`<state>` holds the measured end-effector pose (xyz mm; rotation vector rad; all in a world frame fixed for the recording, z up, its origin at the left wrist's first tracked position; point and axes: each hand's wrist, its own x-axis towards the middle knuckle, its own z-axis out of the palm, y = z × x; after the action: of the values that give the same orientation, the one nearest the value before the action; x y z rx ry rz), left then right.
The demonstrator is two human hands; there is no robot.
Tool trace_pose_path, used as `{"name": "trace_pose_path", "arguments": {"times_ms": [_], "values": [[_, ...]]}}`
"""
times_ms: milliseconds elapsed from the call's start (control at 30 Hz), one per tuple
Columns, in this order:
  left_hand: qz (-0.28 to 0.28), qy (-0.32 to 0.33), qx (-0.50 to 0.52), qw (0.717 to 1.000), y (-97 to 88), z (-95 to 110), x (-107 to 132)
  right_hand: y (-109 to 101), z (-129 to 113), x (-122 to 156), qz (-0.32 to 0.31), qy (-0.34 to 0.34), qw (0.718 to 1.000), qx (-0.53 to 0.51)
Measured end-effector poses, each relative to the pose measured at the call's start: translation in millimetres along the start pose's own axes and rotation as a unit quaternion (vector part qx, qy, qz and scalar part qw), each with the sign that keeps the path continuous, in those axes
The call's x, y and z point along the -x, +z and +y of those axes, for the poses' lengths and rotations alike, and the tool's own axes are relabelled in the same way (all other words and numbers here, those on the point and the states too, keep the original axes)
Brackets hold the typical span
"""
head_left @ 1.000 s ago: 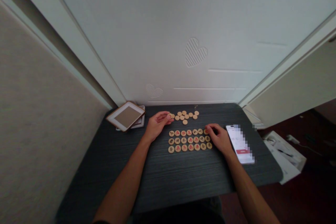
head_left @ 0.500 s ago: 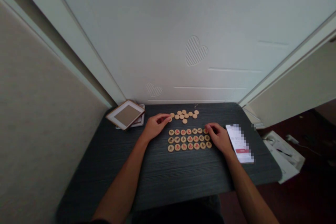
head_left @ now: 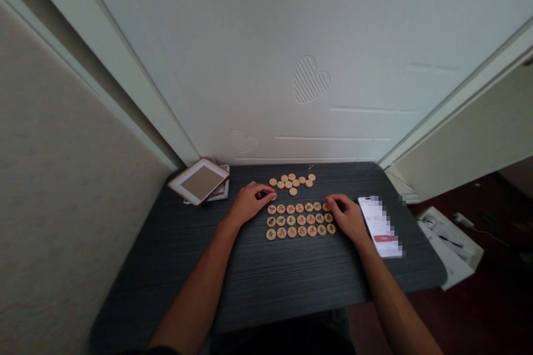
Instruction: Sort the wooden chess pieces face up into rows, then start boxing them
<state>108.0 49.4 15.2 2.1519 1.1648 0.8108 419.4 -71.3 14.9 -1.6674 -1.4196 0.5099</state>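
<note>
Three rows of round wooden chess pieces [head_left: 300, 220] lie face up on the dark table [head_left: 270, 277], marked in red and black. Behind them sits a loose cluster of plain face-down pieces [head_left: 292, 182]. My left hand [head_left: 249, 205] is curled, pinching one wooden piece at its fingertips just above the left end of the top row. My right hand [head_left: 348, 219] rests at the right end of the rows, fingers bent over the last pieces there; whether it grips one is hidden.
A phone [head_left: 380, 227] with a lit screen lies right of my right hand. A white-framed tablet-like box [head_left: 200, 181] sits at the back left corner. A white door panel [head_left: 308, 83] stands behind the table. Papers [head_left: 452, 247] lie on the floor at right.
My left hand drew back from the face-down cluster toward the rows, bringing one piece with it. The right hand stayed put.
</note>
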Motion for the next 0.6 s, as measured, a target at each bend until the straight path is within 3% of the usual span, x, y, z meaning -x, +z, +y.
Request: {"name": "trace_pose_path", "arguments": {"times_ms": [367,600], "values": [[-0.013,0.026,-0.010,1.000,-0.5,2.1,-0.5,-0.7,-1.8,-0.8,0.001,-0.002,1.000,0.002],[0.011,0.014,-0.017,1.000,-1.6,2.7,-0.1,-0.5,-0.7,-1.8,-0.001,0.004,1.000,-0.002]]}}
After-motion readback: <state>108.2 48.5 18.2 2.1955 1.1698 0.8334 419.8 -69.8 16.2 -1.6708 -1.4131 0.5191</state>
